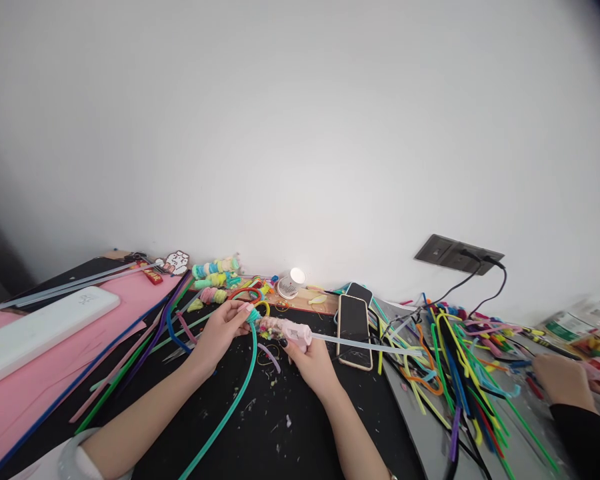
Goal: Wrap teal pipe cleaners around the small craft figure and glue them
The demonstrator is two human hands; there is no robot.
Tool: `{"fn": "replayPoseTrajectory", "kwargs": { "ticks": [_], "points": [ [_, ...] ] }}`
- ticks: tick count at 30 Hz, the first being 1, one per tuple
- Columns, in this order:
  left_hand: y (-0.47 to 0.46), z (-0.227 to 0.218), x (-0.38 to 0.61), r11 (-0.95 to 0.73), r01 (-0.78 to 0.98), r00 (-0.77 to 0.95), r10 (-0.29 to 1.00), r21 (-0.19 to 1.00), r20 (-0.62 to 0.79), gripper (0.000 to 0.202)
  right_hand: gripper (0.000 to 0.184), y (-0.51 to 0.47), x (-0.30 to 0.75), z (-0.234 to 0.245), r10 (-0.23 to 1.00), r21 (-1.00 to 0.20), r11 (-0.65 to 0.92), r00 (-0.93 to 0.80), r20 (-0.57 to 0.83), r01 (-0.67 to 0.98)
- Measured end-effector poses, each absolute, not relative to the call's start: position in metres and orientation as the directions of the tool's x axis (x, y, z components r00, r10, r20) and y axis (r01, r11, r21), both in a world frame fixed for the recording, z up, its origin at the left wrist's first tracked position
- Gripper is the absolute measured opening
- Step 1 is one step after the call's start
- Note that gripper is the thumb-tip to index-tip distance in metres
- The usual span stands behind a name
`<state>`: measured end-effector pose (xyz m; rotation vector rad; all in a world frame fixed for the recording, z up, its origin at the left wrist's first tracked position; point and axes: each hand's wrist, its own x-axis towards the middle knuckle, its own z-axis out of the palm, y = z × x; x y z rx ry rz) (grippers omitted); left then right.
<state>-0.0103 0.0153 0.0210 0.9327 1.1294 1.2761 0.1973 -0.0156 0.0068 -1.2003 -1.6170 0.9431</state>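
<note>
In my left hand, thumb and fingers pinch a teal pipe cleaner. Its upper end is wound into a small coil, while the long tail curves down toward the table's front edge. My right hand is wrapped round a pale pink hot glue gun whose nozzle points left, close to the coil. Out of the gun's back runs a long translucent glue stick. A short lilac pipe cleaner piece lies on the black tabletop between my hands. The exact contact of nozzle and coil cannot be made out.
Behind my hands stand a paper cup and several coiled pipe cleaner pieces. A phone lies to the right, beside many loose pipe cleaners. Another person's hand is at far right. Pink paper covers the left.
</note>
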Motion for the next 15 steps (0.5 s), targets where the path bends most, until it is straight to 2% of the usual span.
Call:
{"fn": "replayPoseTrajectory", "kwargs": {
  "ticks": [8,15],
  "points": [
    [0.0154,0.0202,-0.0100,0.088,-0.197,-0.048,0.994,0.976,-0.099,0.052,0.041,-0.0135,0.1996,0.0051,0.964,-0.902,0.262,-0.146,0.224,0.343],
    [0.0148,0.0188,-0.0099,0.081,-0.199,-0.042,0.995,0.977,-0.091,0.057,0.037,-0.0124,0.2000,0.0067,0.967,-0.879,0.255,-0.129,0.222,0.403]
  ]
}}
